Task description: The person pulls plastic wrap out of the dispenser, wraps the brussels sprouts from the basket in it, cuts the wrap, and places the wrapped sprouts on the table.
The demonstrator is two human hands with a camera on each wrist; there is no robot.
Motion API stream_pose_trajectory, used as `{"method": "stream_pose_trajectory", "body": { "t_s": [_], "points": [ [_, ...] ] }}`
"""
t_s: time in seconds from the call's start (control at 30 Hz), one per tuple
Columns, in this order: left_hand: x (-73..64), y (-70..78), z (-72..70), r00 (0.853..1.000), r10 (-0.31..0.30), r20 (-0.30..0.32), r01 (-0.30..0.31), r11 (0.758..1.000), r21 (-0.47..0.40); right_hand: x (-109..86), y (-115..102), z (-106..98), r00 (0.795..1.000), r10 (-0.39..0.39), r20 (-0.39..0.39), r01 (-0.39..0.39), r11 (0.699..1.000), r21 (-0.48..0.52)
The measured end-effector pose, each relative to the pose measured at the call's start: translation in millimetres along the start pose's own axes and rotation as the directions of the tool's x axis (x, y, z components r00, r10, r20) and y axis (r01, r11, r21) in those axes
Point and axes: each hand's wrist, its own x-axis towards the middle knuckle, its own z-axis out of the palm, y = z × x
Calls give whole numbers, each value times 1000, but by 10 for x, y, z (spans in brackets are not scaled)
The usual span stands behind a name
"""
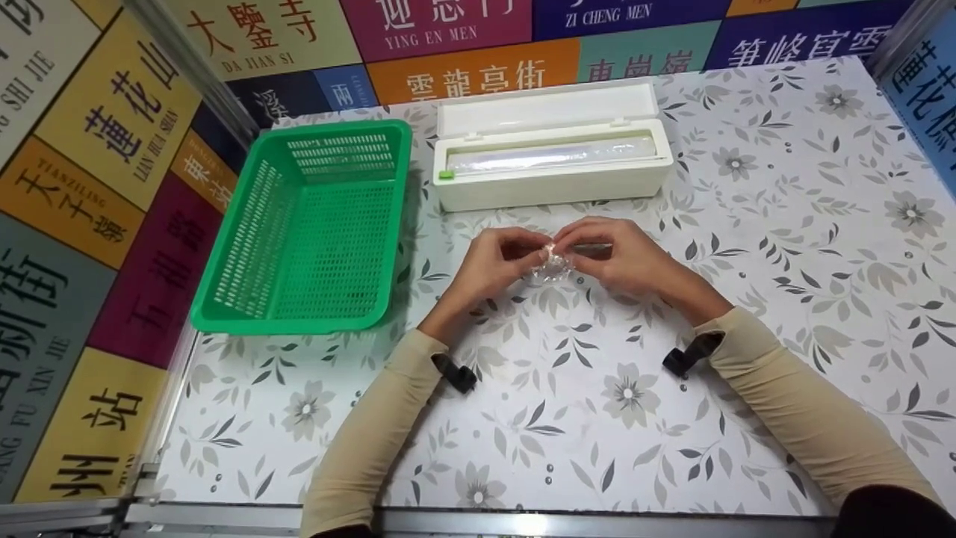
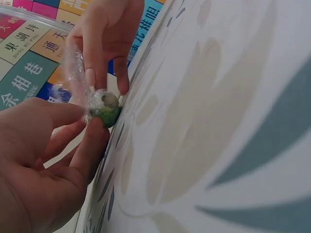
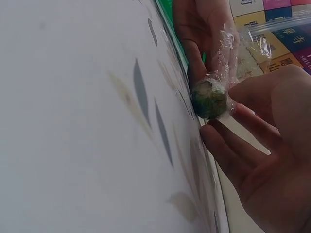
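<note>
On the table close in front of the white box, both hands meet over a small round green vegetable (image 3: 210,102) with a pale cut end, which looks like a Brussels sprout. Clear cling film (image 1: 554,269) is wrapped about it, its loose part gathered upward in the left wrist view. The left hand (image 1: 489,261) pinches the film on one side between thumb and fingers. From the other side the right hand (image 1: 627,258) pinches the film too, fingertips right beside the left ones. In the head view the crinkled film mostly hides the vegetable.
Behind the hands stands a white cling film dispenser (image 1: 553,185), lid raised, with a roll (image 1: 553,155) inside and a green slider (image 1: 447,175) at its left. A green plastic basket (image 1: 299,327) stands to the left. Printed panels (image 1: 478,75) border the flowered table (image 1: 567,448).
</note>
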Motion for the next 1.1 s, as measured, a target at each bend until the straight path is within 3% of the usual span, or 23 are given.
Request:
{"method": "stream_pose_trajectory", "body": {
  "t_s": [0.17, 0.3, 0.4, 0.6, 0.83, 1.1],
  "points": [
    [-11, 10, 27, 999, 35, -25, -36, 999, -19, 3, 8, -22, 1000, -2, 3, 2, 999, 48],
    [-17, 76, 56, 994, 76, -83, -70, 995, 65, 17, 38, -61, 999, -28, -18, 28, 1000, -12],
    [-12, 110, 68, 993, 75, -90, -64, 991, 116, 25, 50, -85, 999, -30, -28, 28, 998, -56],
    [-4, 76, 43, 997, 51, -56, -45, 993, 107, 22, 47, -91, 999, -38, -20, 36, 997, -71],
    [-4, 66, -12, 998, 62, -27, -58, 991, 119, 9, 26, -56, 998, 20, -64, -25, 997, -77],
    [3, 66, -30, 996, 77, 55, -80, 995, 66, 39, 70, -25, 996, -25, -91, 19, 998, -67]
  ]
}}
